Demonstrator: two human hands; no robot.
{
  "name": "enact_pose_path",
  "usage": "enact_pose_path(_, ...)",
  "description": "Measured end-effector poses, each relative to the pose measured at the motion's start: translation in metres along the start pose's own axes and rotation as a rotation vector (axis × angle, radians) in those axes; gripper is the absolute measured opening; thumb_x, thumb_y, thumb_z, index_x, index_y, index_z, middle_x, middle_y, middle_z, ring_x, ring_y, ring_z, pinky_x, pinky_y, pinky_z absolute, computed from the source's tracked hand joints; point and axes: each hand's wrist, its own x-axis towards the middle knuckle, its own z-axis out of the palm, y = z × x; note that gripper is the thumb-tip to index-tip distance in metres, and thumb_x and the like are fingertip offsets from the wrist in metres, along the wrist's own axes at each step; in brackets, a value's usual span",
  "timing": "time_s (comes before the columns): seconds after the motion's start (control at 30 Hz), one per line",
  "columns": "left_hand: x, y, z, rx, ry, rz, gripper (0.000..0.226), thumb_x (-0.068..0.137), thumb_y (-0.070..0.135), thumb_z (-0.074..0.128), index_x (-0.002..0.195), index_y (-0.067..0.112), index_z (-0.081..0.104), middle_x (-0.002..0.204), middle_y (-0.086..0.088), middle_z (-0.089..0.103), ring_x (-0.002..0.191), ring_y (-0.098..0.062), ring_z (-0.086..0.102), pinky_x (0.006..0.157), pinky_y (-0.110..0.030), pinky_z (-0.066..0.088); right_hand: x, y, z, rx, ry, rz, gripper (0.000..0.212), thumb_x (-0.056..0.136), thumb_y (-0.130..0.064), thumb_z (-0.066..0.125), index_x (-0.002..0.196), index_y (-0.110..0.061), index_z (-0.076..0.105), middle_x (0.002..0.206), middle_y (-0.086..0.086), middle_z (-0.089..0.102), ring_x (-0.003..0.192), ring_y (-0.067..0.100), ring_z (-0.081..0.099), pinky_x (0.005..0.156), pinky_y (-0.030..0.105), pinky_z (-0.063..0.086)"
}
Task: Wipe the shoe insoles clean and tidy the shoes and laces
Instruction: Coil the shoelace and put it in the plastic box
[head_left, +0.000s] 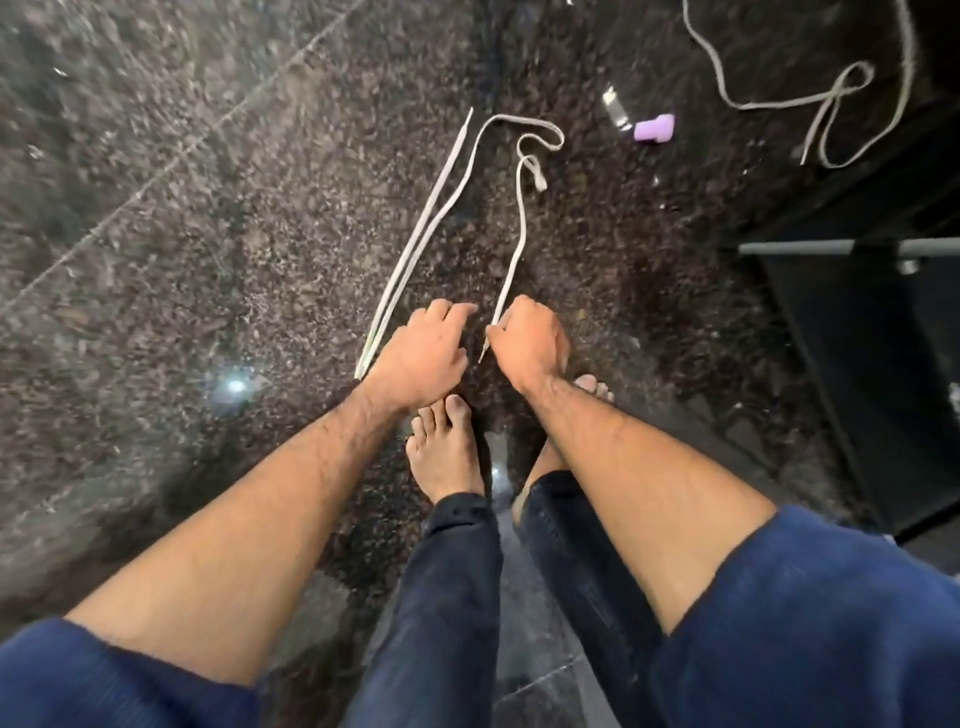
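Right hand (527, 345), flat white lace (511, 254)

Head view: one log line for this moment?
right hand: pinches white flat shoelace end | left hand: open, holds nothing | second lace: far right

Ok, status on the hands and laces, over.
Right hand pinching near lace by its end. Left hand open, holding nothing. Second lace loose, far right. Nothing blocking.
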Motion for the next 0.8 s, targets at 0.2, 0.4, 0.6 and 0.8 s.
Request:
enact_pose_path(0.2,-0.007,0.006,-0.009,0.020,0.064,0.084,0.078,0.085,0.006,0.050,0.156,0.024,0.023,0.154,-0.010,0.034,0.119,-0.038,0.055,0.093,-0.056,0.052,-0.012,-0.004,-0.013,0.138,-0.078,-0.062,0.009,0.085,-0.024,0.069,0.089,-0.017,0.066,0.099,0.011,0.074,0.091,0.030,0.068,0.078,0.036,0.053)
enact_pose_path(0.4,-0.058,0.063,-0.076,-0.046,0.042,0.254,0.076,0.085,0.002,0.052,0.152,0.031,0.033,0.159,0.003,0.037,0.129,-0.023,0.051,0.106,-0.047,0.046,-0.087,0.005,-0.101,0.438,-0.251,-0.158,0.017,0.084,-0.010,0.070,0.079,-0.022,0.059,0.076,-0.005,0.065,0.071,0.013,0.059,0.068,0.027,0.044)
enact_pose_path(0.6,-0.134,0.167,-0.187,-0.080,0.026,0.385,0.049,0.089,0.041,0.039,0.122,0.014,0.063,0.138,-0.006,0.062,0.130,-0.025,0.053,0.113,-0.046,0.038,-0.193,0.015,-0.244,0.604,-0.139,-0.269,0.006,0.087,-0.016,0.078,0.092,-0.020,0.080,0.089,-0.010,0.077,0.084,0.003,0.068,0.085,0.031,0.054)
enact_pose_path(0.8,-0.234,0.290,-0.302,-0.167,-0.006,0.528,0.024,0.095,0.027,0.054,0.106,0.007,0.062,0.094,-0.007,0.068,0.086,-0.025,0.062,0.079,-0.041,0.048,-0.326,0.015,-0.398,0.639,0.005,-0.370,0.016,0.090,-0.006,0.075,0.105,-0.009,0.080,0.097,-0.002,0.077,0.090,0.002,0.070,0.089,0.022,0.055)
